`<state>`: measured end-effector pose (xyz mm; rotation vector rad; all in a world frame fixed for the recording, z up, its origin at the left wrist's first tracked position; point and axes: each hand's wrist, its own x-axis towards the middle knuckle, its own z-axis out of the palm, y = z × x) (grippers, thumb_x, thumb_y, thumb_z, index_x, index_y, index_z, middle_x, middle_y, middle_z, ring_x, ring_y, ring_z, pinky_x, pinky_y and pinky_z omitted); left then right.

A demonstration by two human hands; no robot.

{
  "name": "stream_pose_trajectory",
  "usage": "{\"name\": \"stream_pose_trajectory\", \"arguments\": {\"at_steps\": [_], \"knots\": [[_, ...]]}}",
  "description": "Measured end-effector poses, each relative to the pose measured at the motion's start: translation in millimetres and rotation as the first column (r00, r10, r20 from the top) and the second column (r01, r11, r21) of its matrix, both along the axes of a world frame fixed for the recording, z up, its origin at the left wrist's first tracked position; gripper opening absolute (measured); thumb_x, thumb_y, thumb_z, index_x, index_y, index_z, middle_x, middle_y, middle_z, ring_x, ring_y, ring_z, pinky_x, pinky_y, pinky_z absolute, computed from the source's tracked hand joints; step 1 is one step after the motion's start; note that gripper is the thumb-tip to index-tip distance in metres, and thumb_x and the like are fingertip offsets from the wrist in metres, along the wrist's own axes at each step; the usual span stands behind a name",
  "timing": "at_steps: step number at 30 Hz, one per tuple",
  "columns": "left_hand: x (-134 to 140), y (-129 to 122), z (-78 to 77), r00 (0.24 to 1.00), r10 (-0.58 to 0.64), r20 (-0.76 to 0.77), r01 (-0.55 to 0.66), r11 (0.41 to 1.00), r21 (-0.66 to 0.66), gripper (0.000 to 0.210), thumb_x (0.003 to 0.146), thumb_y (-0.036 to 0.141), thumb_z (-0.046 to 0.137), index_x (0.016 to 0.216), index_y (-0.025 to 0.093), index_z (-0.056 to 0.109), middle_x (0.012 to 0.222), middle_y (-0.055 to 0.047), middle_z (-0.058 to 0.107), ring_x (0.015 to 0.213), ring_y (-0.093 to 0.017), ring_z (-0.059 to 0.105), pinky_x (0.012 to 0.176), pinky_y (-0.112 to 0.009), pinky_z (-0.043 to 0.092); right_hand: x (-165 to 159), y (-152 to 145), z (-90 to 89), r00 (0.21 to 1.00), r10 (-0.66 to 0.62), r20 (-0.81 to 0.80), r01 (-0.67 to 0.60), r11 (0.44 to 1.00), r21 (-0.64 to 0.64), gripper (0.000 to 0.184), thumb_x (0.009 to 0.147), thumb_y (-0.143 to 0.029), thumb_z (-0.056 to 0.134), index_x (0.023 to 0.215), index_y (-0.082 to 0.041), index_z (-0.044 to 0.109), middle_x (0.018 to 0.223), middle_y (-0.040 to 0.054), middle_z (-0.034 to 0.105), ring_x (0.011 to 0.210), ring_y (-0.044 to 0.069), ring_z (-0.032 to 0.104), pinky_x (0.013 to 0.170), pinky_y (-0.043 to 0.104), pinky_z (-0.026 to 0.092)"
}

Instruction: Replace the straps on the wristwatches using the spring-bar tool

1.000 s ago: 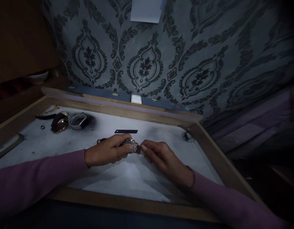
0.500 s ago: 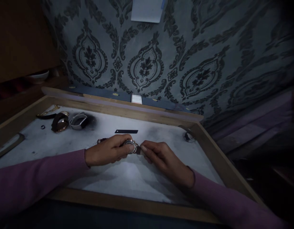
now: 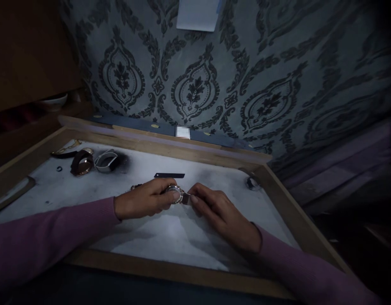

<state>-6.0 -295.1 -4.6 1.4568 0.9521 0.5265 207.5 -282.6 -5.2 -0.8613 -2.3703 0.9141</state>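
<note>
A wristwatch with a shiny metal case [image 3: 175, 193] sits in my left hand [image 3: 147, 197], whose thumb lies over the dial. From the right side of its case sticks out a short brown strap [image 3: 186, 198]. My right hand [image 3: 225, 216] is closed in a pinch at the strap's end, on a thin flat piece with a pale shiny edge; I cannot tell whether it is separate from the strap. Behind the hands lies a dark flat blade [image 3: 169, 175] with a hole at one end. Part of another watch [image 3: 135, 187] shows behind my left hand.
Wooden rims [image 3: 195, 149] surround the white work surface. At the back left lie a rose-gold watch [image 3: 82, 163], a pale-strapped watch [image 3: 106, 161] and a gold chain-like band [image 3: 68, 146]. A small dark ring [image 3: 59, 168] is near them. Another watch [image 3: 252, 183] rests by the right rim.
My right fingers have shifted slightly, so a shiny edge now shows at the strap's end. My left hand keeps its grip on the watch. The view has moved a little.
</note>
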Motion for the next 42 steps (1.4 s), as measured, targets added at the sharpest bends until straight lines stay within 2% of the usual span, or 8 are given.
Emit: {"name": "stream_pose_trajectory", "arguments": {"at_steps": [8, 15, 20, 25, 33, 42], "knots": [[1.1, -0.4, 2.6, 0.998, 0.008, 0.059, -0.001, 0.994, -0.11, 0.025, 0.093, 0.044, 0.047, 0.086, 0.019, 0.043, 0.058, 0.009, 0.033, 0.046, -0.005, 0.026, 0.041, -0.018, 0.02, 1.0, 2.4, -0.6, 0.999, -0.004, -0.048, 0.003, 1.0, -0.023, 0.029, 0.102, -0.035, 0.039, 0.084, -0.018, 0.055, 0.067, -0.0004, 0.059, 0.059, 0.013, 0.053, 0.058, 0.025, 0.039], [1.0, -0.3, 1.1, 0.997, 0.009, 0.072, 0.0, 0.993, -0.121, 0.027, 0.093, 0.045, 0.048, 0.086, 0.02, 0.042, 0.059, 0.009, 0.034, 0.046, -0.005, 0.026, 0.04, -0.018, 0.019, 1.2, 2.3, -1.7, 0.998, -0.006, -0.059, 0.001, 0.996, -0.094, 0.03, 0.102, -0.034, 0.039, 0.083, -0.018, 0.055, 0.065, -0.0012, 0.059, 0.055, 0.012, 0.046, 0.055, 0.025, 0.036], [0.6, -0.9, -0.9, 0.996, 0.009, 0.086, 0.002, 0.991, -0.134, 0.027, 0.093, 0.044, 0.048, 0.085, 0.02, 0.041, 0.058, 0.009, 0.033, 0.045, -0.005, 0.024, 0.04, -0.018, 0.018, 1.7, 3.3, -3.2, 0.998, 0.007, -0.065, -0.015, 0.992, -0.125, 0.028, 0.102, -0.034, 0.039, 0.086, -0.017, 0.056, 0.065, -0.0012, 0.061, 0.055, 0.012, 0.048, 0.055, 0.024, 0.036], [1.1, -1.0, 1.4, 0.996, 0.01, 0.084, 0.002, 0.99, -0.138, 0.029, 0.092, 0.047, 0.048, 0.084, 0.02, 0.04, 0.057, 0.01, 0.032, 0.045, -0.005, 0.022, 0.04, -0.018, 0.017, 1.6, 2.8, -2.4, 0.999, -0.007, -0.042, 0.002, 0.994, -0.112, 0.031, 0.102, -0.037, 0.039, 0.082, -0.018, 0.054, 0.062, -0.0018, 0.057, 0.055, 0.012, 0.048, 0.056, 0.025, 0.036], [0.5, -0.4, -0.2, 0.997, 0.005, 0.077, 0.004, 0.993, -0.119, 0.028, 0.093, 0.045, 0.048, 0.085, 0.019, 0.041, 0.058, 0.009, 0.034, 0.046, -0.005, 0.026, 0.041, -0.018, 0.019, 0.4, 2.4, 0.2, 1.0, -0.006, -0.022, 0.005, 0.997, -0.075, 0.046, 0.103, -0.045, 0.03, 0.069, -0.02, 0.048, 0.06, -0.0016, 0.051, 0.054, 0.012, 0.046, 0.057, 0.026, 0.036], [0.7, 0.4, -2.2, 0.993, -0.002, 0.119, 0.02, 0.989, -0.149, 0.026, 0.093, 0.044, 0.048, 0.086, 0.02, 0.041, 0.058, 0.009, 0.032, 0.044, -0.005, 0.022, 0.04, -0.019, 0.016, 0.9, 3.7, -1.1, 1.0, -0.008, -0.026, 0.007, 0.999, -0.033, 0.037, 0.102, -0.036, 0.038, 0.075, -0.018, 0.054, 0.062, -0.0014, 0.053, 0.055, 0.012, 0.048, 0.055, 0.024, 0.036]]}}
